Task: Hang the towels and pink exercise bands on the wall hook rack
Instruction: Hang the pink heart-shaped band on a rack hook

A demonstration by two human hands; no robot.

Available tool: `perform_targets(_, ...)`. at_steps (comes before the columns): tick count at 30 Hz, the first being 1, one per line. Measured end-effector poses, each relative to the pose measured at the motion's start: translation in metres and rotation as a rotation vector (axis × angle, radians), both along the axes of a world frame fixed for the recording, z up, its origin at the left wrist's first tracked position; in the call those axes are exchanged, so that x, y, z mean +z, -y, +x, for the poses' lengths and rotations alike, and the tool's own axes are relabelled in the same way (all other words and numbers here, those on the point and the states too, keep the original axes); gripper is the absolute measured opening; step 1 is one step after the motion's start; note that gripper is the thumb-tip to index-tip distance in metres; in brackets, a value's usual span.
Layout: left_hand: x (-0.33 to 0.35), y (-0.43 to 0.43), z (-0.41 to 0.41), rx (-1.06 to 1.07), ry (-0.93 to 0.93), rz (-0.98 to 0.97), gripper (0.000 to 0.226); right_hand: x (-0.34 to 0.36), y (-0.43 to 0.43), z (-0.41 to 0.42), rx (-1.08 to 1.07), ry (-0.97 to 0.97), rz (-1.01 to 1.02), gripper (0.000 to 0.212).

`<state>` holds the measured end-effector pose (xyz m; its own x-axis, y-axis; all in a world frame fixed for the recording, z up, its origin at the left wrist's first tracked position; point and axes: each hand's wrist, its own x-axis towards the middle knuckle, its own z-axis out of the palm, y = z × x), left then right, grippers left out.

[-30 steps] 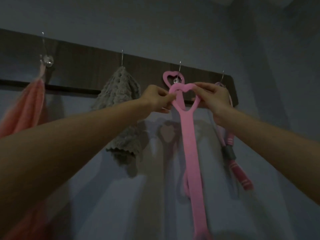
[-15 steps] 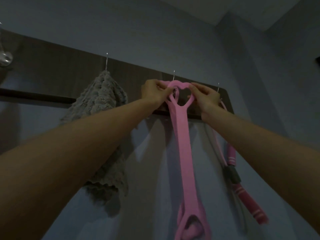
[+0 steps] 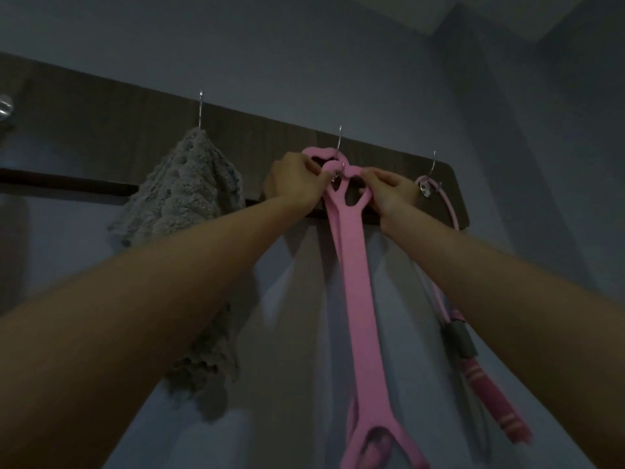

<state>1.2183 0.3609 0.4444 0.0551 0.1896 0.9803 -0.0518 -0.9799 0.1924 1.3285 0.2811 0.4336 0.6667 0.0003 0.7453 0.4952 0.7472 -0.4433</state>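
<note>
Wall: dim blue-grey wall (image 3: 304,45), with a corner off to the right.
Rack: dark wooden board (image 3: 101,137) running across it.
Towel: grey towel (image 3: 189,191) hangs from its hook (image 3: 201,108).
Band: pink band (image 3: 362,282) drops straight down, its heart loop up at the middle hook (image 3: 339,143); I can't tell if it is over the wire.
Left hand (image 3: 297,184): fingers curled, pinching the heart's left lobe.
Right hand (image 3: 389,194): pinching the right lobe.
Board's end: pink tube band (image 3: 487,384) on the last hook (image 3: 434,164), near the rounded edge.
Free space: bare wall below, between towel and band.

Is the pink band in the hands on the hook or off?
Cannot tell: its heart loop overlaps the hook, with left hand and right hand pinching it.
</note>
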Motion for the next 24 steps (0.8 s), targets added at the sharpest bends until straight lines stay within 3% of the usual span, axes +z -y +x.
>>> perform_targets(5, -0.029, 0.002, 0.003, 0.021, 0.033, 0.003, 0.02, -0.024, -0.001, 0.003, 0.081, 0.058, -0.007, 0.038)
perform_targets(10, -0.055, 0.001, 0.01, -0.126, 0.028, -0.02, 0.033, -0.05, 0.006, -0.004, 0.115, 0.172, -0.057, 0.053)
perform_targets(16, -0.096, -0.004, 0.011, -0.258, -0.023, -0.16, 0.062, -0.098, 0.018, -0.008, 0.028, 0.281, -0.227, 0.057)
perform_targets(24, -0.156, 0.006, 0.015, -0.334, -0.08, -0.313, 0.053, -0.163, 0.026, -0.006, 0.069, 0.18, -0.407, 0.046)
